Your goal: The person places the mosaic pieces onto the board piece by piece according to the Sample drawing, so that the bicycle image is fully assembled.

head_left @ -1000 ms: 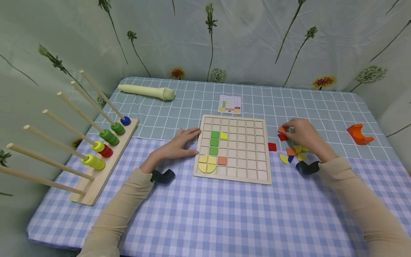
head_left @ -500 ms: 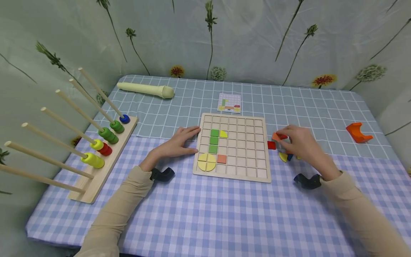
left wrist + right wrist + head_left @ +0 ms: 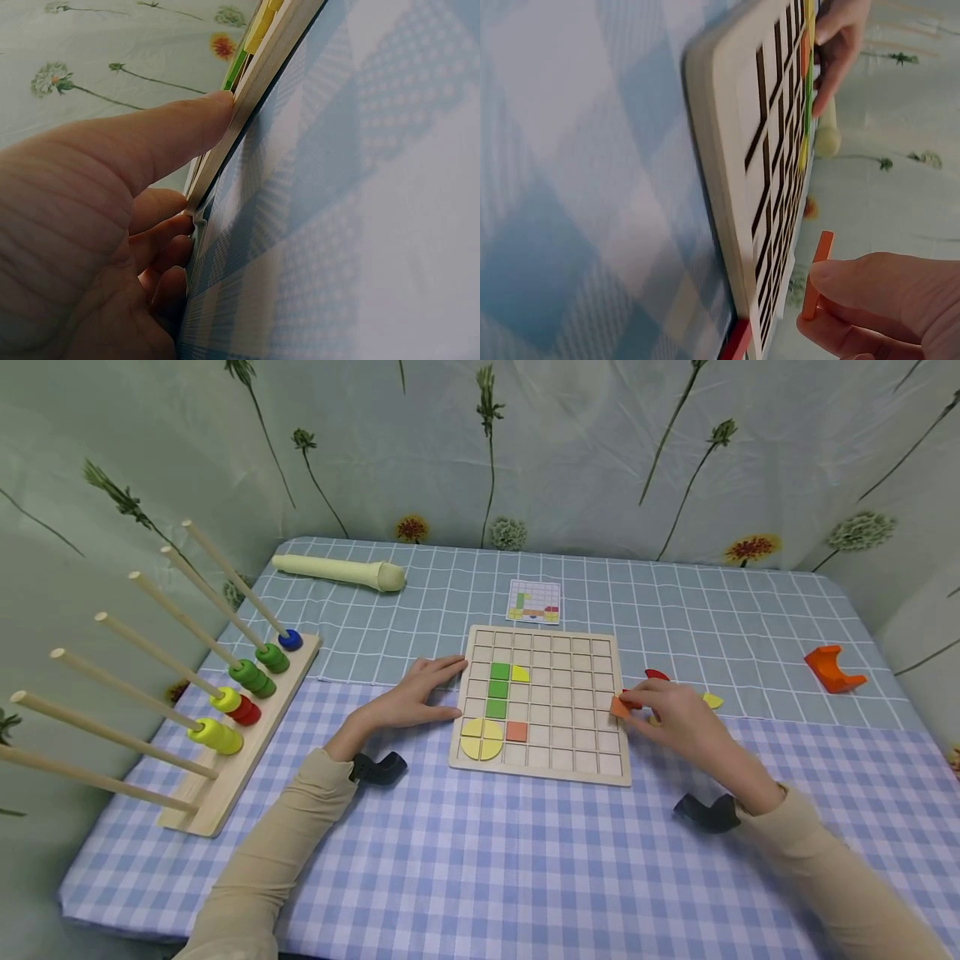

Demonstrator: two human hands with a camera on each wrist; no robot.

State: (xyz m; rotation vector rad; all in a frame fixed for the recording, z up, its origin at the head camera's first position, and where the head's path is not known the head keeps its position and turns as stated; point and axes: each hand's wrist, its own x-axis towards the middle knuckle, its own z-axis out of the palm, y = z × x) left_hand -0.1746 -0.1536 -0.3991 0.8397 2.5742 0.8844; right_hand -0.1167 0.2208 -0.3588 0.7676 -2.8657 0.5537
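Far left, the rack (image 3: 255, 718) stands aside on the worktop (image 3: 450, 860), apparently to keep it clear of the board (image 3: 561, 716). The left hand (image 3: 412, 696) lies with its grip slack, holding nothing, thumb and finger touching the board's edge, probably steadying it. The card (image 3: 534, 602) lies just behind, likely for easy viewing. Over the right rim, the right hand (image 3: 677, 717) pinches the orange square (image 3: 822, 249) narrowly by one side, leaving the rest jutting free.
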